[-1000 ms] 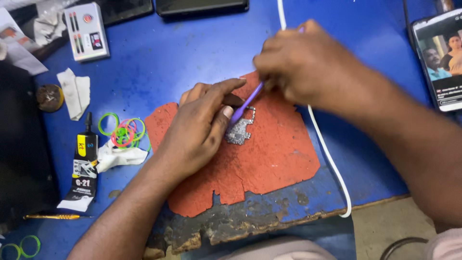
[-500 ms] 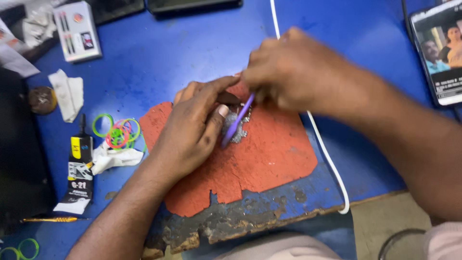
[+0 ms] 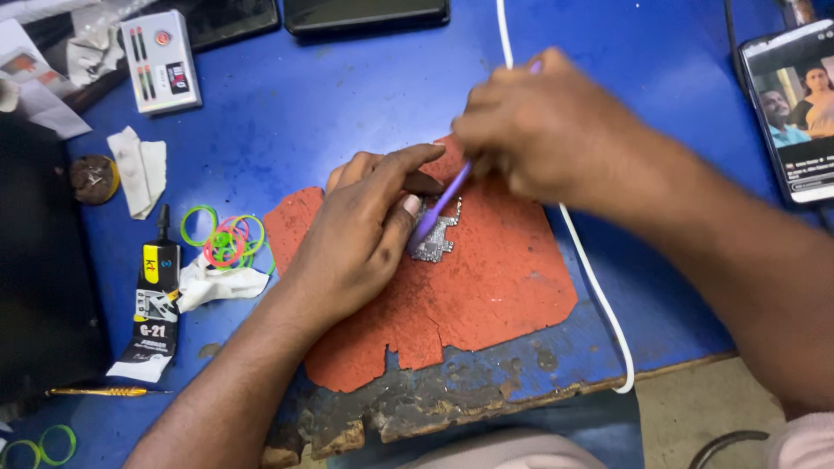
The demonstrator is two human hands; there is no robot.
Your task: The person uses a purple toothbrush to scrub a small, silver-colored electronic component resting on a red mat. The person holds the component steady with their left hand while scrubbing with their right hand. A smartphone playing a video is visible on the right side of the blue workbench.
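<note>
Left hand (image 3: 360, 230) pins small circuit board (image 3: 434, 234) flat on red mat (image 3: 486, 287), fingers pressing so it can't slide; right hand (image 3: 530, 122) grips purple brush (image 3: 439, 208), bristles on board beside left thumb; worktop (image 3: 347, 95) beneath.

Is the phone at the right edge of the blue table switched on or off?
On. The phone lies flat on the blue table, and its screen is lit and shows a moving-picture scene with people.

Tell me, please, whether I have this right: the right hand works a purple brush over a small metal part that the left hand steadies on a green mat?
Not quite: the head view shows the mat is red-orange, not green. The rest stands.
</note>
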